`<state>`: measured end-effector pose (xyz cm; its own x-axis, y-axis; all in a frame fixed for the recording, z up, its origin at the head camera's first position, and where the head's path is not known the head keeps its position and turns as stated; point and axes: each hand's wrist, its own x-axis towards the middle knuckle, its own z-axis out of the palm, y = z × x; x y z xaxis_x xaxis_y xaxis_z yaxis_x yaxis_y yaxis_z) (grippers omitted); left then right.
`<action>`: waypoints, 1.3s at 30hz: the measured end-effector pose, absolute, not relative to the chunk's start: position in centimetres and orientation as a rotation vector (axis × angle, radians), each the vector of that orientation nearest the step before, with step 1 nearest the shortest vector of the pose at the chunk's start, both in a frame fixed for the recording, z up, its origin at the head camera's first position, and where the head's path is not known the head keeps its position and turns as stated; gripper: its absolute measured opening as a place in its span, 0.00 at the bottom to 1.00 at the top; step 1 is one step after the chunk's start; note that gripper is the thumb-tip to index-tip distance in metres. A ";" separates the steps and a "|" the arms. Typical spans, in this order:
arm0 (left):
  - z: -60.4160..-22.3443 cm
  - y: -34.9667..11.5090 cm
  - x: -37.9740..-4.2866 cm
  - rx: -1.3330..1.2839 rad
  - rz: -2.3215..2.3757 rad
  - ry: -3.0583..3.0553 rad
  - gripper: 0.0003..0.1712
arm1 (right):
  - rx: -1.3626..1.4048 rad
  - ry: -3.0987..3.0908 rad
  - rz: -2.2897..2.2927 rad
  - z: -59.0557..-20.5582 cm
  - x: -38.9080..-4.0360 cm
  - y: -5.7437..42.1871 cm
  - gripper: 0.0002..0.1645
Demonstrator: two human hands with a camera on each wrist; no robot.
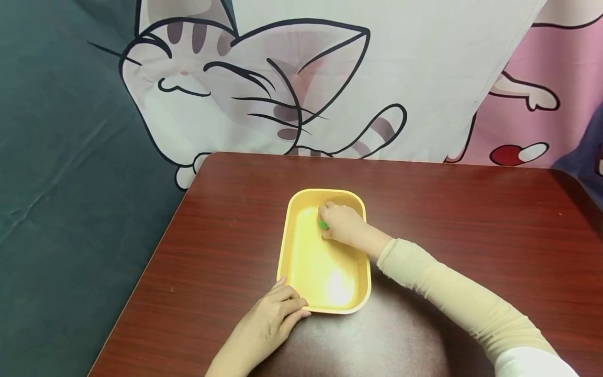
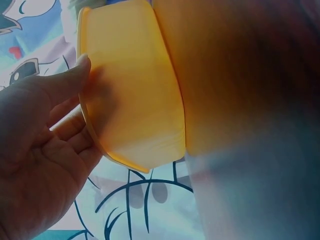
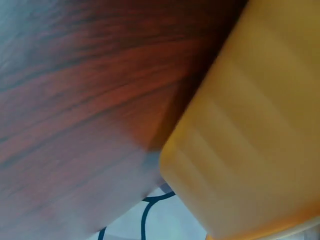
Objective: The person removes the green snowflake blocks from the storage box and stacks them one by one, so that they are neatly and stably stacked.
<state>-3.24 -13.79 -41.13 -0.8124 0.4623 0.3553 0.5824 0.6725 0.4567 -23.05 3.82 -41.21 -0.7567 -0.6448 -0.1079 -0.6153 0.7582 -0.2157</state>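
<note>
A yellow rectangular plastic tray [image 1: 301, 256] lies on the table. At its near left corner my left hand [image 1: 270, 319] grips the rim, and the left wrist view shows the thumb and fingers on either side of the tray's edge [image 2: 135, 85]. My right hand [image 1: 346, 225] reaches over the tray's right side and pinches a small green object [image 1: 323, 224] inside, toward the far end. Fingers cover most of that object, so its kind does not show. In the right wrist view only the tray's outer wall [image 3: 250, 140] appears; the hand is out of sight there.
The dark red wood-grain table [image 1: 226, 230] has its far edge against a white cloth with a cartoon cat [image 1: 188, 104]. A pink printed cloth [image 1: 527, 120] hangs at the right, and dark green fabric [image 1: 70, 183] lies beyond the left edge.
</note>
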 end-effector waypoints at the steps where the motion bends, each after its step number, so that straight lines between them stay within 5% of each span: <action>1: -41.1 -13.8 -3.3 -0.848 -0.838 -2.676 0.04 | -1.010 2.782 -0.244 -41.2 -23.1 3.8 0.20; 19: -41.3 -13.7 -3.0 -0.851 -0.848 -2.695 0.05 | -1.122 2.714 -0.311 -41.4 -23.7 4.7 0.24; 39: -41.1 -13.8 -3.2 -0.864 -0.854 -2.675 0.04 | -1.520 2.615 -0.964 -39.2 -22.6 9.6 0.17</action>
